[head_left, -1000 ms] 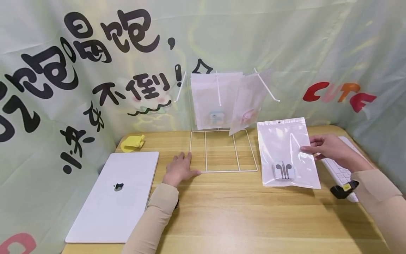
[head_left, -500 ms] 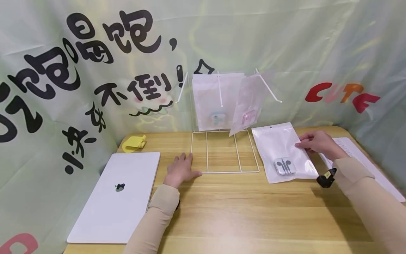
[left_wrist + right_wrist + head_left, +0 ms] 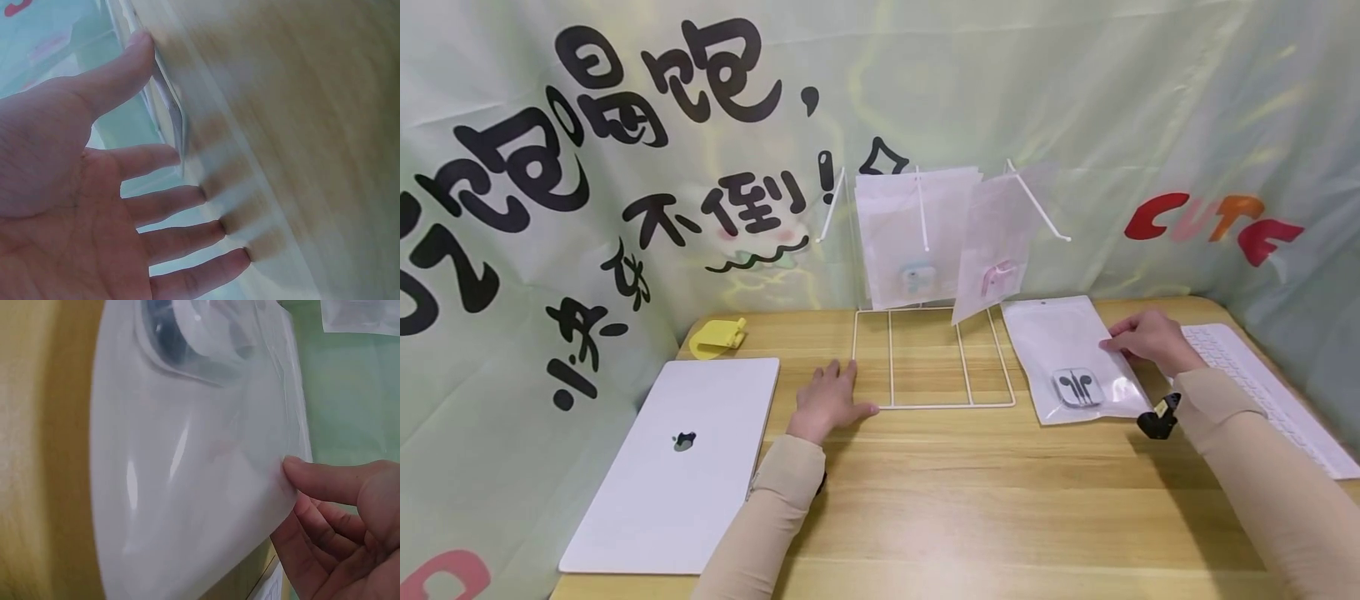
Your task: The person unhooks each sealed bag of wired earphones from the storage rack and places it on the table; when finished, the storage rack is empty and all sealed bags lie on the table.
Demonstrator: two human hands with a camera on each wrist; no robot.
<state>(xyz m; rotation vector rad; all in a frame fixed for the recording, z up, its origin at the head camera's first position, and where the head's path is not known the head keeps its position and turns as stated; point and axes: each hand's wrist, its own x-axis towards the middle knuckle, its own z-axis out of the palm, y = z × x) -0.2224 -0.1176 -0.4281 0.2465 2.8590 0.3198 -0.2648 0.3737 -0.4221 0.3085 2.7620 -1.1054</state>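
My right hand (image 3: 1153, 340) pinches the right edge of a white zip-top pouch (image 3: 1037, 337) between thumb and fingers, also seen in the right wrist view around the pouch edge (image 3: 187, 506). The pouch lies low over the table, right of a white wire rack (image 3: 943, 407). Through its clear front shows a small case of wired earphones (image 3: 1077, 387). At the rack's front left corner, my left hand (image 3: 827, 404) rests with fingers spread; in the left wrist view its thumb touches the wire. Two similar pouches hang on the rack, one with a blue item (image 3: 917, 277), one with a pink item (image 3: 997, 279).
A closed white laptop (image 3: 677, 483) lies at the left, with a yellow folding stand (image 3: 717, 337) behind it. A white keyboard (image 3: 1270, 392) sits at the right, partly under the right arm. Printed cloth (image 3: 970, 92) hangs behind the table.
The right hand has moved left and lowered the pouch, tilting it flatter toward the table. More of the keyboard shows. The left hand has stayed at the rack corner.
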